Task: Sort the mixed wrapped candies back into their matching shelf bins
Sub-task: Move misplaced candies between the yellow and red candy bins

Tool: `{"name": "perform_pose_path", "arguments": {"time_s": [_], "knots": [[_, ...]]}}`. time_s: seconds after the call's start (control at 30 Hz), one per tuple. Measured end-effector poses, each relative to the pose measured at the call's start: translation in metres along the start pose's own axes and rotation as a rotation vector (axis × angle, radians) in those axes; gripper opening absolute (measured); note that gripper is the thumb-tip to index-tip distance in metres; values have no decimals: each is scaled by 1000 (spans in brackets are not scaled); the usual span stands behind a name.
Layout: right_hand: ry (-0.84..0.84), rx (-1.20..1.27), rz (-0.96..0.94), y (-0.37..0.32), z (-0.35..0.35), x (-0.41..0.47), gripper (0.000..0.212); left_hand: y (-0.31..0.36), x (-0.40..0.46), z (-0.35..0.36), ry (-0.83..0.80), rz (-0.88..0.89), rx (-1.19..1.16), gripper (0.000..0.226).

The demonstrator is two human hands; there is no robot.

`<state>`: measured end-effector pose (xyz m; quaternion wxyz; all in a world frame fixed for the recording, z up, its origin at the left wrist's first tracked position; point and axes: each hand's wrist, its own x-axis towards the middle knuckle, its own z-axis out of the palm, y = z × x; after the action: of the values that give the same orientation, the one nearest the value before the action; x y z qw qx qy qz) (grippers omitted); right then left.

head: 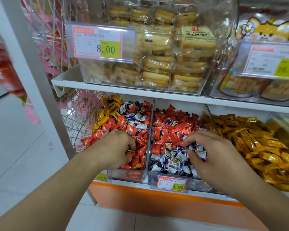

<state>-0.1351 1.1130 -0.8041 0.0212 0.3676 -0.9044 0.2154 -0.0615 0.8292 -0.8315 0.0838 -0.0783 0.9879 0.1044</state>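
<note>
Red foil wrappers dominate the two clear bins under the hands. The left hand (117, 147) is sunk into the left bin (128, 175), fingers curled round a yellow-and-black wrapped candy (130, 152) that shows between thumb and fingers. Around and beyond that hand lie red candies (132, 129), with a scatter of blue-and-white candies (132, 119) farther back and a cluster of yellow candies (107, 112) at the far left corner of the bin.

The right hand (212, 154) hovers over the middle bin (172, 179), fingers bent claw-like with the tips among the blue-and-white pieces just to its left; whether it actually grips one I cannot tell. Beyond its fingertips the same bin is mostly red, with a few blue-and-white pieces mixed in. To the right of that hand a third bin (212, 117) holds only yellow wrappers (257, 147).

The print on the wrappers is too small to read. The left palm hides what lies beneath it, and the right hand covers the near right corner of the middle bin. The third bin is cut off by the frame edge. A price tag (171, 183) below the right hand reads 19.90; the tag (101, 177) under the left wrist is partly covered.
</note>
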Motion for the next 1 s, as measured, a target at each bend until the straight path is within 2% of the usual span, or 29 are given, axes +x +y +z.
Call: {"name": "perform_pose_path", "arguments": {"time_s": [0.13, 0.2, 0.33, 0.47, 0.6, 0.87, 1.0], "knots": [[16, 5, -7, 0, 0, 1, 20, -1, -1, 0, 75, 30, -43, 25], [15, 6, -7, 0, 0, 1, 20, -3, 1, 0, 131, 25, -116, 26], [14, -5, -6, 0, 1, 1, 20, 0, 0, -1, 96, 22, -82, 35], [-4, -12, 2, 0, 0, 0, 20, 1, -1, -1, 97, 46, -68, 19], [-4, -9, -1, 0, 0, 0, 20, 3, -5, -5, 109, 23, -96, 17], [21, 6, -14, -2, 0, 0, 20, 8, -13, -13, 201, -34, -420, 23], [38, 4, -23, -3, -1, 0, 21, 6, -20, -20, 325, -52, -591, 21]]}}
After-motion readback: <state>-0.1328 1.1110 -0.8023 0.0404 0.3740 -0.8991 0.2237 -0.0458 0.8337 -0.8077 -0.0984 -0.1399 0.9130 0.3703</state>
